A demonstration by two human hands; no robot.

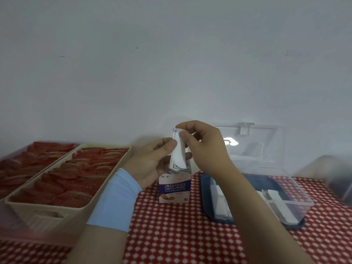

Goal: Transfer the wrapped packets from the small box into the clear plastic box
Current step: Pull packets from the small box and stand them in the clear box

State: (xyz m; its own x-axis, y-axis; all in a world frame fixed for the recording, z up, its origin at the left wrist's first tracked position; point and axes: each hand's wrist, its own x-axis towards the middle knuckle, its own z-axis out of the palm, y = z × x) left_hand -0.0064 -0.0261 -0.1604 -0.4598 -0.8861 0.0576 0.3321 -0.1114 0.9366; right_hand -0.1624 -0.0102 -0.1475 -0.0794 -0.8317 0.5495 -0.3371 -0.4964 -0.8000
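A small white and purple box point(174, 189) stands open on the red checked tablecloth at the centre. Just above its mouth, a stack of white wrapped packets point(178, 155) is held upright by both hands. My left hand point(156, 161) grips the stack from the left, thumb on its front. My right hand point(203, 145) pinches the top of the stack from the right. The clear plastic box point(293, 187) with a dark blue base stands to the right, its lid raised, with a few white packets lying in its compartments.
A cream tray point(57, 208) full of red packets sits at the left, with a second tray of red packets point(17, 161) behind it. A blurred grey object point(337, 176) is at the far right edge. A pale wall rises behind the table.
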